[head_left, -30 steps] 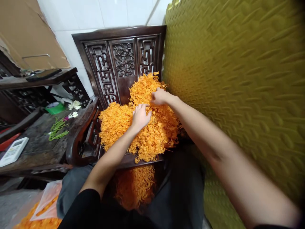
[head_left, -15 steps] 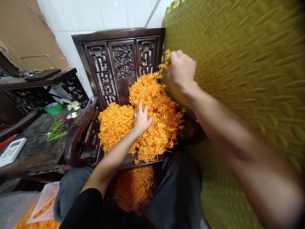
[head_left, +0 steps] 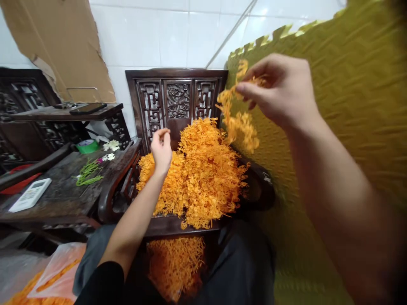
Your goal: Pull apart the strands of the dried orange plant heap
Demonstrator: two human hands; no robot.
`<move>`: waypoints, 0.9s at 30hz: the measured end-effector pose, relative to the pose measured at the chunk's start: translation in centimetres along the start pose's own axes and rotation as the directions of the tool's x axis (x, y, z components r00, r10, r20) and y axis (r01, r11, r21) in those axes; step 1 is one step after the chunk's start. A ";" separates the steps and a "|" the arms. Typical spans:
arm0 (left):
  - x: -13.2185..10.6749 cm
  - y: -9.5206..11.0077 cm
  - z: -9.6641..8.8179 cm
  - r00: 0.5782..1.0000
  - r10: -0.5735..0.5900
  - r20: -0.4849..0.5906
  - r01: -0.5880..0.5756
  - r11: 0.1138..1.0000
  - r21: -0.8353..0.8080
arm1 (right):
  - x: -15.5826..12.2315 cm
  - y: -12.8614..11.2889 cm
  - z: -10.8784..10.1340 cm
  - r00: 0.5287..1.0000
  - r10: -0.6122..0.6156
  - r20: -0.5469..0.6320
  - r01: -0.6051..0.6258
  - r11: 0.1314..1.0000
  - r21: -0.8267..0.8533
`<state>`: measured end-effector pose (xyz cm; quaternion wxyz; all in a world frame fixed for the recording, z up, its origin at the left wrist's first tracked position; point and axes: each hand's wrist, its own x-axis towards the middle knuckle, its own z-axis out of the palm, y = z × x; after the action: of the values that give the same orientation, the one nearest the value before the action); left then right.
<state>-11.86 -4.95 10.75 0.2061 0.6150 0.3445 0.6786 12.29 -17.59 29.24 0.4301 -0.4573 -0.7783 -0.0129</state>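
A large heap of orange frilly strands is piled on the seat of a dark carved wooden chair. Up at the right, my right hand pinches a small cluster of orange frilly strands, which dangles from the fingers above the heap's right side. My left hand is held over the heap's left part, fingers curled in toward the thumb. Whatever may be between those fingertips is too small to make out. More orange strands show below the seat, between my knees.
A yellow-green foam mat stands close on the right. At left, a dark wooden table bears a white remote control, green tape, green stems and white flowers. A plastic bag lies at lower left.
My left hand has lifted off the heap toward the left, its spread fingers now curled. My right hand has come nearer with the orange cluster, now hanging more fully in view. The view has tilted up.
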 end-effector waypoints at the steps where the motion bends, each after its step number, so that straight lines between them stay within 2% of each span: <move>1: 0.6 1.7 -1.6 0.997 0.073 -0.023 -0.075 0.990 -0.118 | -0.4 -0.5 1.3 1.000 -0.003 0.008 0.003 0.999 0.053; 2: 0.8 3.4 -3.1 0.987 0.152 0.055 -0.137 0.967 -0.214 | -0.9 -1.0 2.8 1.000 -0.007 0.012 0.006 0.994 0.106; 4: -0.1 7.0 -5.4 0.925 0.259 0.279 -0.166 0.934 -0.317 | -2.0 -2.1 5.6 0.999 -0.014 0.030 0.007 0.976 0.216; 6: -2.0 9.7 -6.9 0.859 0.221 0.461 -0.077 0.947 -0.311 | -3.3 -3.2 8.2 0.998 -0.022 0.061 0.001 0.946 0.325; 8: -3.9 11.0 -8.0 0.850 0.122 0.512 0.030 0.960 -0.278 | -4.5 -4.3 10.5 0.995 -0.027 0.096 -0.016 0.904 0.427; 10: -5.2 11.0 -9.1 0.876 0.038 0.480 0.092 0.965 -0.244 | -5.4 -5.1 12.3 0.990 -0.022 0.137 -0.052 0.856 0.515; 12: -5.6 10.5 -10.3 0.913 -0.002 0.408 0.096 0.973 -0.210 | -5.9 -5.6 13.8 0.985 -0.004 0.173 -0.100 0.802 0.589; 14: -5.6 9.9 -11.6 0.944 -0.007 0.329 0.068 0.982 -0.175 | -6.0 -5.7 15.0 0.984 0.010 0.179 -0.127 0.745 0.655; 17: -5.4 9.7 -13.0 0.973 0.047 0.226 -0.021 0.993 -0.113 | -5.7 -5.7 16.1 0.991 -0.008 0.136 -0.095 0.669 0.737; 19: -5.3 9.8 -13.6 0.976 0.088 0.199 -0.081 0.996 -0.044 | -5.6 -5.8 16.7 0.991 -0.022 0.135 -0.089 0.643 0.761; 23: -5.5 9.7 -14.2 0.959 0.131 0.253 -0.168 0.977 0.129 | -6.0 -6.1 17.7 0.986 -0.017 0.166 -0.120 0.620 0.776; 25: -5.8 9.5 -14.5 0.950 0.167 0.265 -0.223 0.954 0.198 | -6.5 -6.1 18.3 0.995 -0.007 0.100 -0.072 0.648 0.759; 27: -6.2 9.1 -14.8 0.942 0.179 0.285 -0.253 0.935 0.248 | -7.3 -5.8 18.9 1.000 0.009 0.012 -0.015 0.722 0.691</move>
<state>-24.04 -18.67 12.92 0.0831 0.7553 0.3374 0.5557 -2.80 -18.31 14.53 0.5665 -0.2693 -0.7257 0.2826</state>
